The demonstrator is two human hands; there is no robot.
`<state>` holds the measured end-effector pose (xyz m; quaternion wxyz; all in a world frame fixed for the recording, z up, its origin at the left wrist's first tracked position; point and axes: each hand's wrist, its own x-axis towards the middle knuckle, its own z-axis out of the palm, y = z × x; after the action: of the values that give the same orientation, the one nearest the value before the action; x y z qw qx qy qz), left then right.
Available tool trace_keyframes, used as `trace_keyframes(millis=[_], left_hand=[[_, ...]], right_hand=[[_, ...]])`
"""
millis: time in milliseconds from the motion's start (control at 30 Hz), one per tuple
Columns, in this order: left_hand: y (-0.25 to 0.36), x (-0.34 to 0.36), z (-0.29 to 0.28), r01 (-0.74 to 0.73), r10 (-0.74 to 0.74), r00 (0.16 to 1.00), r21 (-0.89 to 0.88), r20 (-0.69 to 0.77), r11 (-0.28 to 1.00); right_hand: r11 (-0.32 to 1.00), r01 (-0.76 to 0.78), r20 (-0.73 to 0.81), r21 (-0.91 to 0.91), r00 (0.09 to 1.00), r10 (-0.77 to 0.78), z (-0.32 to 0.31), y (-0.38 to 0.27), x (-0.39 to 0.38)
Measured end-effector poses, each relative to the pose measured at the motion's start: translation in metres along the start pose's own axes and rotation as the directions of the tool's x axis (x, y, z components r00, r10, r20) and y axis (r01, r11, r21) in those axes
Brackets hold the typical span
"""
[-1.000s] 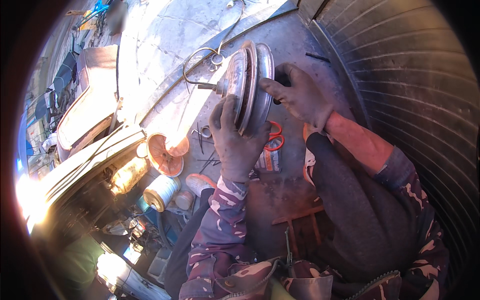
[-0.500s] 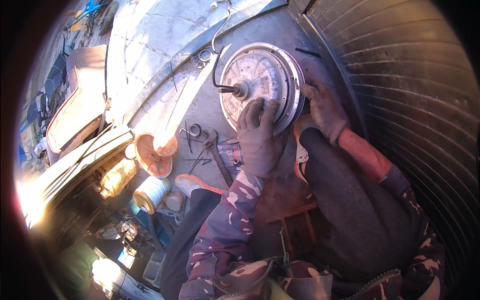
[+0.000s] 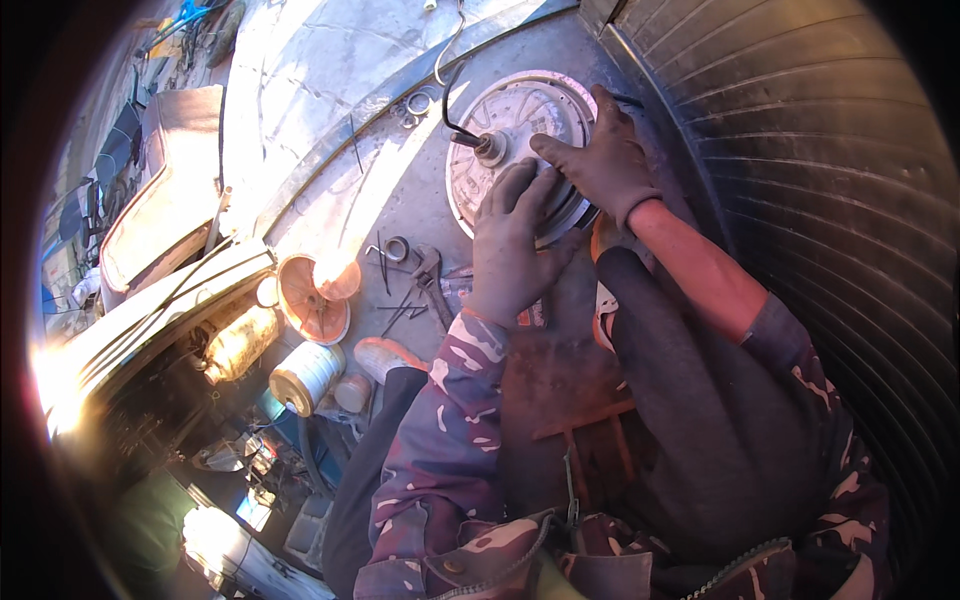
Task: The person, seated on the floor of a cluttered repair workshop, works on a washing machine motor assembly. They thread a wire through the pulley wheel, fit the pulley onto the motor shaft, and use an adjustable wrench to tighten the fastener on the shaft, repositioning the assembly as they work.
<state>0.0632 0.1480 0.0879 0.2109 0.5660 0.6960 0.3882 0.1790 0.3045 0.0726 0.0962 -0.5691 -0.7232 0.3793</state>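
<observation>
A round metal hub (image 3: 478, 185) lies almost flat on the grey floor, with a short axle (image 3: 488, 148) and black cable on its upper face. My gloved left hand (image 3: 510, 240) grips its lower part, fingers over the face and thumb by the lower edge. My gloved right hand (image 3: 600, 165) grips the right edge, thumb on the face and fingers toward the back rim. Below left of the hub lie an adjustable wrench (image 3: 430, 280), a metal ring (image 3: 396, 249) and thin hex keys (image 3: 402, 313). A packet (image 3: 531, 313) is partly hidden under my left hand.
A ridged metal wall (image 3: 800, 170) curves along the right. At left are an orange dish (image 3: 300, 300), a white spool (image 3: 308, 375), a yellow container (image 3: 240, 345) and sunlit clutter. More rings (image 3: 418, 103) lie beyond the hub. My shoes and bent legs frame the lower area.
The hub has turned from on edge to nearly flat and shifted slightly away from me. My right hand has moved up along its edge, with the thumb now over the face.
</observation>
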Motion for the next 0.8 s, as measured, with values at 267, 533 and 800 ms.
trace_keyframes(millis=[267,533,800], left_hand=[[-0.068,-0.071,-0.052,0.4,-0.426,0.872,-0.15,-0.24,0.904],[-0.14,-0.148,-0.086,0.711,-0.693,0.673,-0.031,-0.258,0.702],[-0.127,-0.201,-0.044,0.825,-0.823,0.536,0.324,-0.187,0.463]], right_hand=[[0.997,-0.074,-0.013,-0.001,0.997,0.074,0.003,0.001,0.009],[0.996,-0.083,0.003,0.014,0.997,0.083,0.003,0.003,0.014],[0.996,-0.091,0.019,0.024,0.996,0.091,-0.001,0.003,0.015]])
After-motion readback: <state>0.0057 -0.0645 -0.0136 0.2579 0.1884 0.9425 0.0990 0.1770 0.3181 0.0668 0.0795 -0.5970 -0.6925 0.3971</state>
